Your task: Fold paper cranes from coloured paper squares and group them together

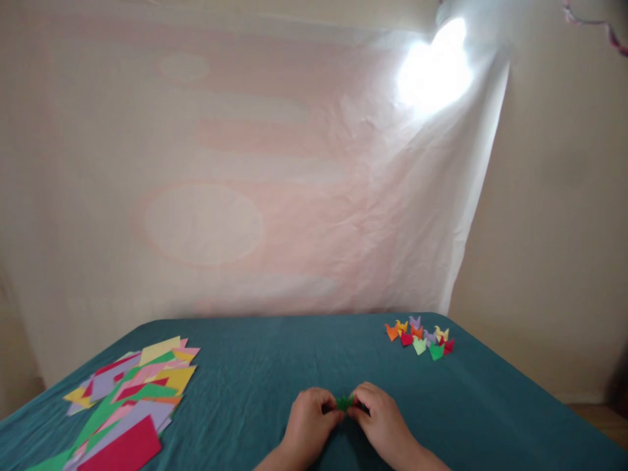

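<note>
A small folded piece of green paper (344,403) is held between my two hands, just above the near middle of the table. My left hand (313,418) pinches its left side between thumb and fingers. From the other side my right hand (379,415) grips it the same way, fingertips close to those of the left. Most of the paper is covered by the fingers, so its exact shape cannot be made out.
A dark teal cloth covers the table (275,353). Loose coloured paper sheets (132,392) lie overlapping at the left. Several small folded paper figures (420,341) in orange, red, green, purple and yellow stand grouped at the far right. A pale sheet (294,196) hangs behind.
</note>
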Action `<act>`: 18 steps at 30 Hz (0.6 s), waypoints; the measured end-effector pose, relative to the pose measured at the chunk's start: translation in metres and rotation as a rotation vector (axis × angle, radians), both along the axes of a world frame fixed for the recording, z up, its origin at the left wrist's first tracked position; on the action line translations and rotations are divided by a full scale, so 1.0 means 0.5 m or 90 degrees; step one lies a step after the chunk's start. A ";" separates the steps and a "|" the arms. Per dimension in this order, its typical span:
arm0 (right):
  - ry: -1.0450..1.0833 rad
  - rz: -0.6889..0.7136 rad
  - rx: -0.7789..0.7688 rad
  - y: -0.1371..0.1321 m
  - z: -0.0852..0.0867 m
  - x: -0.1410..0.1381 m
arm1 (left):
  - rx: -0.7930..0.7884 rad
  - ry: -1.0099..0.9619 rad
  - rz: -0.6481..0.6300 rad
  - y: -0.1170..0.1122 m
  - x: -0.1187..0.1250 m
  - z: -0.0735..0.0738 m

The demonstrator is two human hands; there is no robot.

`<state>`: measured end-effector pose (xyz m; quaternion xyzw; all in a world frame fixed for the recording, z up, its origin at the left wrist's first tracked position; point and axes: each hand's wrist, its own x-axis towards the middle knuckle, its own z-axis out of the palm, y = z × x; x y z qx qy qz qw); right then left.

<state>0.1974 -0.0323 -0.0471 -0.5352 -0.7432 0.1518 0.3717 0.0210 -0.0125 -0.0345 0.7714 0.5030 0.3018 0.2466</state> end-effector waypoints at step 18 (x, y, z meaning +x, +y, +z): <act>0.035 0.012 0.006 -0.005 0.010 -0.002 | 0.025 -0.077 -0.068 0.002 -0.007 0.031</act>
